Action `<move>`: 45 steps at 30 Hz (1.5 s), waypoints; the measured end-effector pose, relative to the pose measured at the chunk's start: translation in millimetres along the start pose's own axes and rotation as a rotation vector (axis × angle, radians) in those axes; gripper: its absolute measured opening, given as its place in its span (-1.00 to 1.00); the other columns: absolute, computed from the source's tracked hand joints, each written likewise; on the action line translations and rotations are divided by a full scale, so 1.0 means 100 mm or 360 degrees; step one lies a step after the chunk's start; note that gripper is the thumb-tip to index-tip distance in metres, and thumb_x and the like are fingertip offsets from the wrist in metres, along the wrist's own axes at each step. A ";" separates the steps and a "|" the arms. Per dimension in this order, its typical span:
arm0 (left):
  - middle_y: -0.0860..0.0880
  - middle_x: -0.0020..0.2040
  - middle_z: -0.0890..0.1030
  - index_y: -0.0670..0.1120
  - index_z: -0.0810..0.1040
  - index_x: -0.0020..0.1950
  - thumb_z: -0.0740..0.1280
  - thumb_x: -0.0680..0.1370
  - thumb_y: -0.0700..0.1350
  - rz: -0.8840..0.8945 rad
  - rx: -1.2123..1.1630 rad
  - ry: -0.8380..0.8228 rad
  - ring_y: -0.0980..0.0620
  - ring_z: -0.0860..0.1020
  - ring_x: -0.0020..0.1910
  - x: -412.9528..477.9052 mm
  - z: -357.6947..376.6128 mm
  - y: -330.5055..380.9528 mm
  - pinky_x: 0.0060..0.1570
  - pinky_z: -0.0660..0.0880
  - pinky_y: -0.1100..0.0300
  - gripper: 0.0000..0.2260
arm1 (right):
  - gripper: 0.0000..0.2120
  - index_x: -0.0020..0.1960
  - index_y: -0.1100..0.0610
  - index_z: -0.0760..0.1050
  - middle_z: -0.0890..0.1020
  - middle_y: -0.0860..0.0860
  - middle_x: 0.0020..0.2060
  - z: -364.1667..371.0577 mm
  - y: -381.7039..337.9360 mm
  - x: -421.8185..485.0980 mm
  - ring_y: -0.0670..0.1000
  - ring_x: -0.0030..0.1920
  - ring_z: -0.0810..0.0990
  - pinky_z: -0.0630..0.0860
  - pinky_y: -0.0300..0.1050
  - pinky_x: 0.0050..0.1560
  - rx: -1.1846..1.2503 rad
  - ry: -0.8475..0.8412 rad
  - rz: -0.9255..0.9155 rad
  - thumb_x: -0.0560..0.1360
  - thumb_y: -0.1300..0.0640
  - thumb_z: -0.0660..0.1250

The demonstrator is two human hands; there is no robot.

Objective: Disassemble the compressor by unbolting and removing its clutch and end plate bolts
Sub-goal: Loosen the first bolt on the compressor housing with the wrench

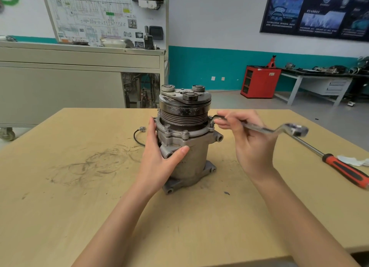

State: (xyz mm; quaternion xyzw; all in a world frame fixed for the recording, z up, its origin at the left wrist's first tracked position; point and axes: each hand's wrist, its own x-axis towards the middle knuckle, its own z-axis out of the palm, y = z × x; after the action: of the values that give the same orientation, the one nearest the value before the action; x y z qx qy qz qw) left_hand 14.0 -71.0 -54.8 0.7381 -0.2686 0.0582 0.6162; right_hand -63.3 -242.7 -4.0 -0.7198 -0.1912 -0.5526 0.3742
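Observation:
A grey metal compressor (191, 159) stands upright in the middle of the wooden table (79, 187), its black clutch pulley (184, 109) on top. Several bolts (185, 132) sit around the end plate flange below the pulley. My left hand (161, 157) grips the compressor body from the left, thumb across the front. My right hand (249, 139) holds a silver offset ring spanner (265, 128) by its shank. The spanner's near ring sits at a flange bolt (212, 123) on the compressor's right side.
A ratchet wrench with a red and black handle (347, 173) lies at the table's right edge beside a white rag (353, 160). A black wire with a connector (139, 135) trails left of the compressor. A grey cabinet, a red cabinet and a workbench stand behind.

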 end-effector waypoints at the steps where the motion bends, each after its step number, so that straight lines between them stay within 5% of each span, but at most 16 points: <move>1: 0.21 0.56 0.11 0.16 -0.16 0.57 0.38 0.29 0.31 0.0002 -0.0001 -0.0002 0.23 0.16 0.49 0.00 0.00 0.00 0.49 0.18 0.06 0.02 | -0.78 0.06 0.17 0.46 0.62 0.15 -0.07 0.00 0.01 -0.04 0.14 -0.11 0.68 0.63 0.12 -0.14 -0.0017 -0.0023 -0.0024 0.59 0.02 0.18; 6: 0.21 0.56 0.10 0.16 -0.17 0.57 0.37 0.29 0.31 -0.0002 0.0003 -0.0006 0.25 0.15 0.49 0.00 0.00 -0.01 0.47 0.18 0.11 0.02 | -0.82 0.05 0.26 0.48 0.63 0.18 0.00 -0.03 0.06 -0.20 0.07 0.02 0.66 0.60 -0.07 0.04 -0.0135 -0.0009 -0.0131 0.59 0.15 0.21; 10: 0.23 0.55 0.10 0.16 -0.17 0.57 0.36 0.27 0.32 -0.0006 0.0003 0.0001 0.27 0.15 0.48 0.01 0.00 0.00 0.44 0.18 0.18 0.03 | -0.87 -0.05 0.14 0.43 0.69 0.01 -0.11 0.00 0.07 -0.13 0.06 -0.11 0.69 0.62 -0.10 -0.09 0.0340 0.0164 0.0366 0.61 0.19 0.12; 16: 0.21 0.56 0.09 0.16 -0.18 0.56 0.35 0.27 0.34 -0.0010 0.0008 -0.0005 0.25 0.14 0.49 0.00 -0.01 0.00 0.46 0.16 0.14 0.03 | -0.78 -0.11 0.16 0.30 0.65 0.09 -0.38 -0.07 0.50 0.36 -0.01 -0.47 0.56 0.48 -0.25 -0.42 0.1242 0.0151 0.1282 0.63 0.29 -0.05; 24: 0.19 0.56 0.11 0.16 -0.17 0.57 0.38 0.31 0.28 0.0001 0.0002 0.0001 0.21 0.15 0.50 0.00 -0.01 0.00 0.49 0.18 0.00 0.01 | -0.80 -0.09 0.15 0.38 0.62 0.06 -0.41 0.06 0.79 0.45 -0.10 -0.53 0.53 0.47 -0.36 -0.51 0.1696 -0.0011 0.1735 0.64 0.21 0.03; 27: 0.20 0.56 0.10 0.17 -0.18 0.56 0.39 0.30 0.32 0.0004 0.0004 -0.0011 0.21 0.14 0.50 0.00 -0.01 0.00 0.49 0.18 0.01 0.02 | -0.76 -0.08 0.17 0.42 0.64 0.11 -0.36 -0.05 0.68 0.49 -0.06 -0.46 0.58 0.51 -0.33 -0.45 0.1580 0.0100 0.1601 0.66 0.13 0.05; 31: 0.23 0.55 0.10 0.20 -0.19 0.55 0.38 0.26 0.39 0.0002 0.0009 -0.0010 0.25 0.15 0.49 0.00 -0.01 -0.01 0.47 0.18 0.09 0.05 | -0.65 -0.15 0.21 0.49 0.70 0.14 -0.28 -0.15 0.36 0.54 0.04 -0.33 0.68 0.59 -0.26 -0.34 0.0871 0.0197 0.1116 0.65 0.05 0.07; 38: 0.22 0.55 0.09 0.18 -0.18 0.56 0.37 0.31 0.31 0.0017 0.0012 -0.0007 0.26 0.14 0.48 0.01 0.00 -0.04 0.44 0.17 0.16 0.01 | -0.84 -0.07 0.06 0.50 0.66 0.06 -0.19 -0.08 0.00 0.12 0.03 -0.19 0.71 0.65 0.02 -0.20 0.0126 -0.0004 0.0250 0.58 0.02 0.21; 45: 0.21 0.56 0.11 0.18 -0.18 0.56 0.38 0.31 0.31 0.0023 0.0008 -0.0005 0.26 0.16 0.48 0.02 0.00 -0.05 0.41 0.18 0.19 0.00 | -0.80 0.04 0.11 0.50 0.65 0.13 -0.03 -0.02 0.05 -0.17 0.06 -0.08 0.69 0.64 0.02 -0.11 -0.0027 -0.0019 0.0063 0.60 0.00 0.19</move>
State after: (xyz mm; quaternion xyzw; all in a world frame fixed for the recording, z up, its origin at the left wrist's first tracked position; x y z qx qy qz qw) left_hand 18.1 -70.8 -58.3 0.7376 -0.2750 0.0621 0.6135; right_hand -66.5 -245.3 -21.0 -0.7298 -0.1744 -0.5424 0.3779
